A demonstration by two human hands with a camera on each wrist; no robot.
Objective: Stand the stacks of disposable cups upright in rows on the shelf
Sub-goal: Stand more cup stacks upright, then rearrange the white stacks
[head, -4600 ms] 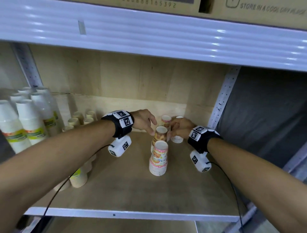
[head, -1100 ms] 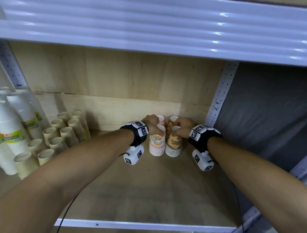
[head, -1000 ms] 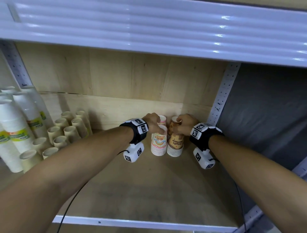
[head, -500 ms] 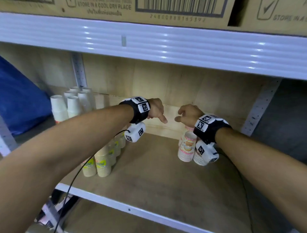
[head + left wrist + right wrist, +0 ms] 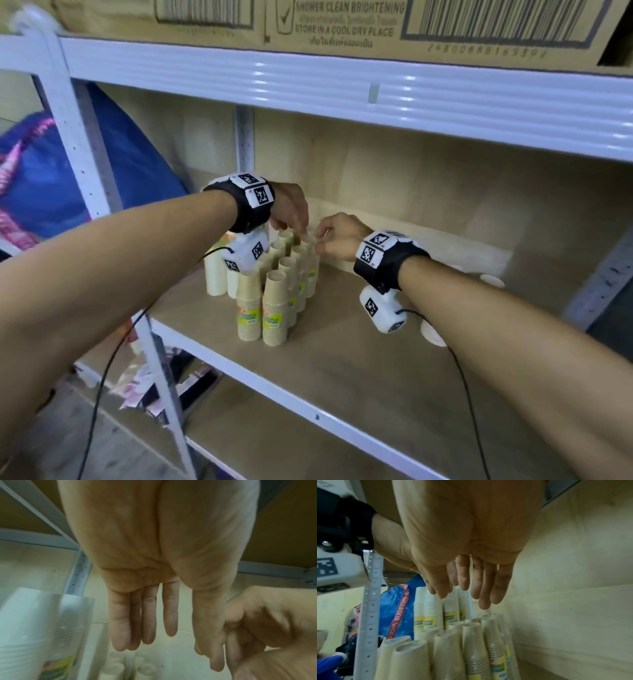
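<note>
Several tan paper cup stacks [image 5: 274,308] stand upright in tight rows at the left of the wooden shelf [image 5: 342,363]. Taller white cup stacks [image 5: 215,278] stand behind them. My left hand [image 5: 298,229] and right hand [image 5: 319,240] hang side by side just over the rear tan stacks, and neither holds anything. The left wrist view shows the left hand [image 5: 181,654] with straight fingers pointing down beside a white stack [image 5: 34,628]. The right hand [image 5: 464,600] hangs loosely above the tan stacks [image 5: 476,649]. I cannot tell whether any fingertip touches a cup.
Printed cup stacks [image 5: 432,334] at the shelf's right are mostly hidden behind my right forearm. A white shelf beam [image 5: 342,78] runs overhead with a cardboard box [image 5: 342,27] on it. A white upright post [image 5: 82,144] and a blue bag [image 5: 51,178] lie left.
Both hands have let go of the printed cup stacks at the right and moved left across the shelf to above the tan stacks. The head view has swung left with them.
</note>
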